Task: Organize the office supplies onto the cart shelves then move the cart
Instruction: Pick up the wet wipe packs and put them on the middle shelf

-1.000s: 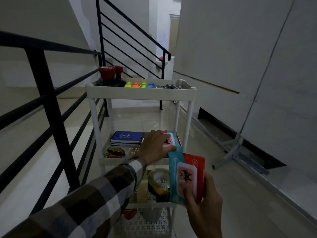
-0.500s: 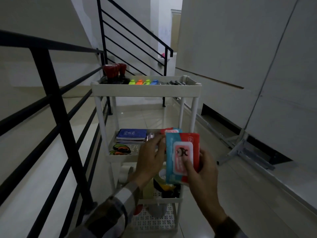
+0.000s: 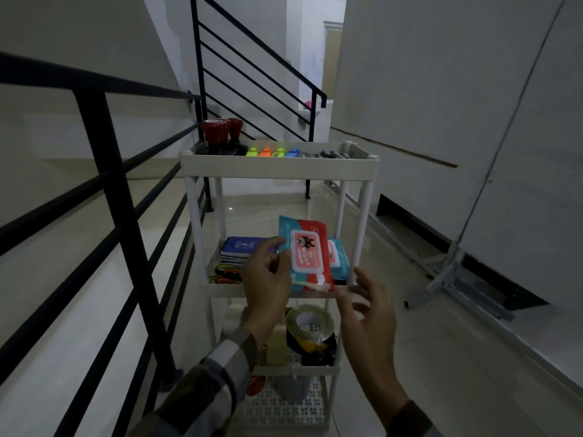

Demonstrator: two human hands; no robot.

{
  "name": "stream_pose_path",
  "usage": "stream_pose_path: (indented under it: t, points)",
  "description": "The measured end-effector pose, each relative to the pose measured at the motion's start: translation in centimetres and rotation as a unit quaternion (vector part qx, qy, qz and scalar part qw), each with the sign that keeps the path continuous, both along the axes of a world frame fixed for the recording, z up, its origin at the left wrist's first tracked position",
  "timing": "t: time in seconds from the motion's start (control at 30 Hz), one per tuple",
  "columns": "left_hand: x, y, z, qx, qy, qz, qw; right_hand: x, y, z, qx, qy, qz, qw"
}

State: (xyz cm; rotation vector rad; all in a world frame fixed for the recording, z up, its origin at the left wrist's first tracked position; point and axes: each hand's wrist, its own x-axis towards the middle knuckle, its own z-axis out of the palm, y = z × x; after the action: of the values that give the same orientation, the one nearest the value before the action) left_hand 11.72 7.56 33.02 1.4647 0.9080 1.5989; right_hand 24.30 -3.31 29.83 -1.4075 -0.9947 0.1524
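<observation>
A: Wipes pack (image 3: 305,254), position?
B: Standing tilted at the front of the cart's (image 3: 279,167) second shelf, leaning over a second pack (image 3: 338,257) that lies flat on that shelf behind it.

A: Hands?
B: Left hand (image 3: 266,280) at the pack's left edge, thumb and fingers curled and pinching it. Right hand (image 3: 367,313) just below the pack's lower right corner, fingers spread and relaxed; whether the fingertips touch the pack cannot be told.

A: Rest of that shelf?
B: Blue notebooks (image 3: 243,249) stacked at the left, dark oval items (image 3: 225,275) in front of them.

A: Other shelves?
B: Top: red stamps (image 3: 220,132) at the left, coloured highlighters (image 3: 273,152) in the middle, dark pens (image 3: 334,154) at the right. Third shelf: a tape roll (image 3: 309,323) on darker rolls. Bottom shelf contents unclear.

A: Surroundings?
B: Black railing (image 3: 104,171) left of the cart, white panel (image 3: 441,89) on a metal stand to its right, tiled floor (image 3: 441,357) beneath.
</observation>
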Motion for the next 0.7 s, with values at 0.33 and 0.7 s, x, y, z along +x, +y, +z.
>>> stream_pose_path:
  t: [0.33,0.7]
  points:
    - [4.7,5.4,1.3,0.031,0.413,-0.041,0.909,2.8,-2.4,-3.3,-0.051,-0.002,-0.048,0.998]
    - [5.4,4.7,1.5,0.111,0.550,-0.139,0.816,2.6,-1.8,-3.4,-0.018,-0.025,-0.032,0.999]
